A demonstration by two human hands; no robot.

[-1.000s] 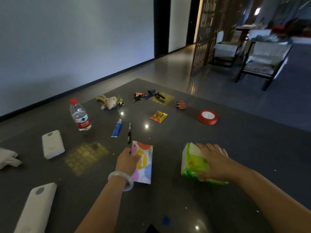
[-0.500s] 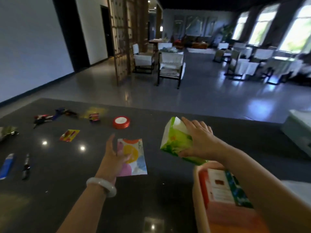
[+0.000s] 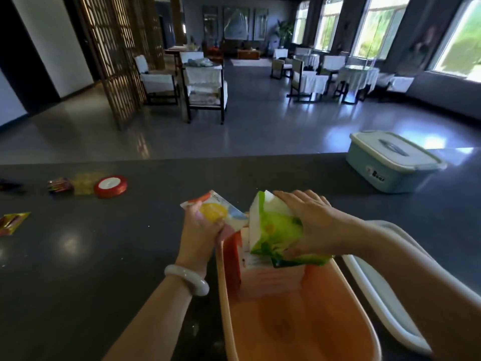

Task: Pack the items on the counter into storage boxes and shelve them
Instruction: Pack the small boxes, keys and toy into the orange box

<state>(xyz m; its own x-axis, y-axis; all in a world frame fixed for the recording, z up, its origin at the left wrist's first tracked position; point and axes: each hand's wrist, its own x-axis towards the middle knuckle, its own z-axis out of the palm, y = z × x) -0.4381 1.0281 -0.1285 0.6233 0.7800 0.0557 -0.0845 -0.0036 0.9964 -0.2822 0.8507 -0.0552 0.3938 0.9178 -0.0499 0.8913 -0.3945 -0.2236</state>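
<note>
An open orange storage box (image 3: 346, 303) stands on the dark counter (image 3: 104, 256) in front of me. A red-and-white carton (image 3: 256, 272) stands inside at its far end. My right hand (image 3: 312, 222) grips a green tissue pack (image 3: 276, 230) and holds it over the far end of the box, above the carton. My left hand (image 3: 200, 227) holds a flat colourful packet (image 3: 218, 211) just left of the box's far rim. A white bangle is on that wrist.
A pale blue lidded box (image 3: 390, 165) sits at the counter's far right edge. A white lid (image 3: 377, 290) lies right of the orange box. A red tape roll (image 3: 110, 186), a small dark packet (image 3: 59, 185) and a yellow-red sachet (image 3: 11, 222) lie at the left.
Both hands lifted their items off the counter and carried them right. The green pack now hangs over the orange box; the colourful packet is raised beside its rim. The view swung right.
</note>
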